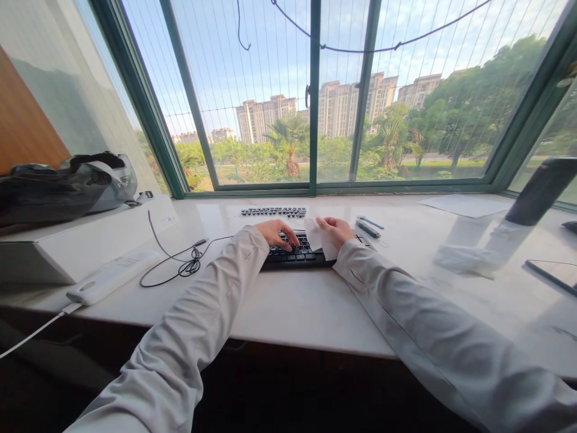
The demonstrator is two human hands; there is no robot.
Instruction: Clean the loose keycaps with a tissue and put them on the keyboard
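Observation:
A black keyboard (300, 258) lies on the white tabletop in front of me, and in part of it keycaps appear to be off. My left hand (276, 233) is over its left half, fingers bent and slightly apart, with the fingertips down at the keys. Pinched in my right hand (337, 230) is a thin white tissue (321, 237), which hangs over the right part of the keyboard and hides some of it. Behind the keyboard, several loose black keycaps (273, 211) are laid out in rows.
A coiled black cable (192, 264) and a white power strip (115, 276) lie to the left, beside a white box (90, 240) with a dark bag (67, 183) on it. On the right are small tools (368, 227), a clear plastic bag (464, 258) and a dark upright object (541, 189).

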